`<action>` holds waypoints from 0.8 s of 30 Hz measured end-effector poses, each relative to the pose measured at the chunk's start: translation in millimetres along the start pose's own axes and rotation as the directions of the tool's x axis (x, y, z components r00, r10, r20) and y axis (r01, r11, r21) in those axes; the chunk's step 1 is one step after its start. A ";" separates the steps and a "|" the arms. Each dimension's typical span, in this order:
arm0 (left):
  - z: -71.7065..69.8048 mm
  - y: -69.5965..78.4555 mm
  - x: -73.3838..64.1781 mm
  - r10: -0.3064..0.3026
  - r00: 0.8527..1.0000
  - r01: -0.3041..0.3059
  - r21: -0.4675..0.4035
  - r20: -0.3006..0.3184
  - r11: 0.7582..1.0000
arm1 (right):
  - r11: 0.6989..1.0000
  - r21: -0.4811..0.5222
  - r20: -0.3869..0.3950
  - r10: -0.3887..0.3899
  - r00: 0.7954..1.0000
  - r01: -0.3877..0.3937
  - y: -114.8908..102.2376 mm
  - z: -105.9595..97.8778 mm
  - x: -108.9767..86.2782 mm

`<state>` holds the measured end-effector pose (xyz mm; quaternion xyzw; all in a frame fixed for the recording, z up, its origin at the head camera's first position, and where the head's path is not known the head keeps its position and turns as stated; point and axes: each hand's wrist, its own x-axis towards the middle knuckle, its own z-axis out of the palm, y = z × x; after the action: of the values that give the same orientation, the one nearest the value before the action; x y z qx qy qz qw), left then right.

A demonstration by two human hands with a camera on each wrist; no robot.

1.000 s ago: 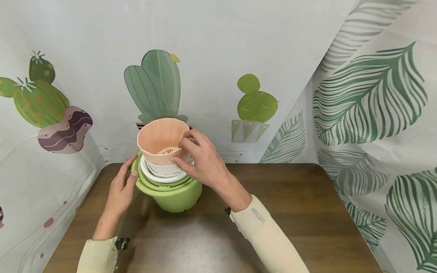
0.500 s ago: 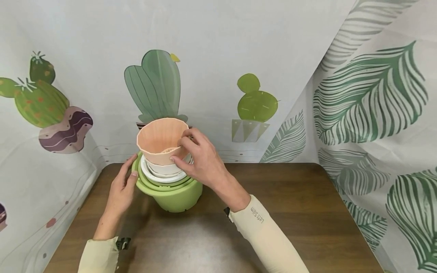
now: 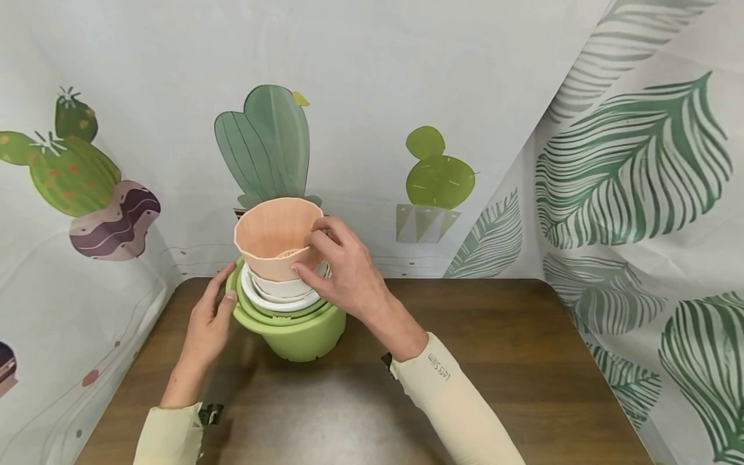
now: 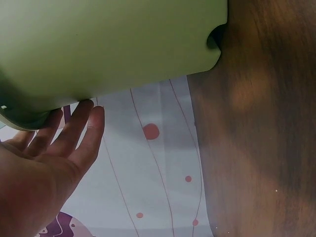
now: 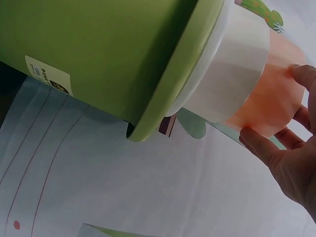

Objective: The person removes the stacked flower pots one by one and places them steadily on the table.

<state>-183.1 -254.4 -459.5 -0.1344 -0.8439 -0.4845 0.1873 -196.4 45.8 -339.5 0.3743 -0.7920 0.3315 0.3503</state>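
A stack of nested plastic flower pots stands upright at the table's left. Its outermost one is a large green flower pot (image 3: 302, 339), and white pots (image 3: 281, 287) sit inside it. At the top is a peach flower pot (image 3: 270, 266) with a faceted rim and a holed bottom. My right hand (image 3: 349, 278) pinches the peach pot's right rim, thumb outside and fingertips over the edge. My left hand (image 3: 209, 323) rests against the green pot's left rim. In the left wrist view, its fingers (image 4: 79, 126) lie nearly straight along the green wall.
The pots stand on a brown wooden table (image 3: 465, 361) with rounded far corners. Close behind it hangs a white cloth (image 3: 360, 97) printed with cacti and leaves. A label (image 5: 48, 75) is stuck on the green pot's side.
Both hands keep their places on the pots. The peach pot is tipped very slightly; less of its holed bottom shows than one second ago. The whole view has shifted a little.
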 end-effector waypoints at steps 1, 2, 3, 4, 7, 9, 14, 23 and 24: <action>-0.1 -0.1 -0.1 0.000 1.000 0.000 0.001 0.002 1.000 | 1.000 0.000 -0.002 -0.002 1.000 0.002 0.1 -0.2 0.2; -0.2 -0.3 -0.1 -0.002 1.000 0.002 0.001 0.004 1.000 | 1.000 -0.001 -0.004 -0.005 1.000 0.005 0.1 -0.3 0.4; -0.4 -0.4 -0.1 -0.003 1.000 0.003 0.001 0.005 1.000 | 1.000 -0.002 -0.006 -0.006 1.000 0.006 0.0 -0.5 0.5; -0.4 -0.5 0.0 -0.005 1.000 0.005 0.000 0.007 1.000 | 1.000 -0.002 -0.007 -0.006 1.000 0.006 -0.1 -0.7 0.6; -0.6 -0.7 0.3 -0.009 1.000 0.009 0.002 0.008 1.000 | 1.000 -0.003 -0.014 -0.008 1.000 0.008 -0.4 -0.9 0.8; -0.7 -0.7 0.3 -0.011 1.000 0.011 0.002 0.004 1.000 | 1.000 -0.004 -0.018 -0.010 1.000 0.010 -0.1 -0.6 1.0; -0.3 -0.5 -0.4 -0.009 1.000 0.009 -0.002 -0.003 1.000 | 1.000 -0.001 -0.023 -0.019 1.000 0.019 1.0 0.0 1.1; 1.7 -0.8 0.8 -0.003 1.000 0.003 -0.007 -0.014 1.000 | 1.000 0.008 -0.046 -0.016 0.999 0.016 -0.1 -2.1 2.3; 1.8 -1.2 0.8 -0.003 1.000 0.003 -0.005 -0.017 1.000 | 1.000 0.010 -0.051 -0.017 0.999 0.017 -0.2 -2.2 2.4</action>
<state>-184.7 -253.4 -460.9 -0.1294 -0.8414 -0.4879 0.1933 -196.7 46.6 -336.3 0.3744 -0.7779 0.3420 0.3712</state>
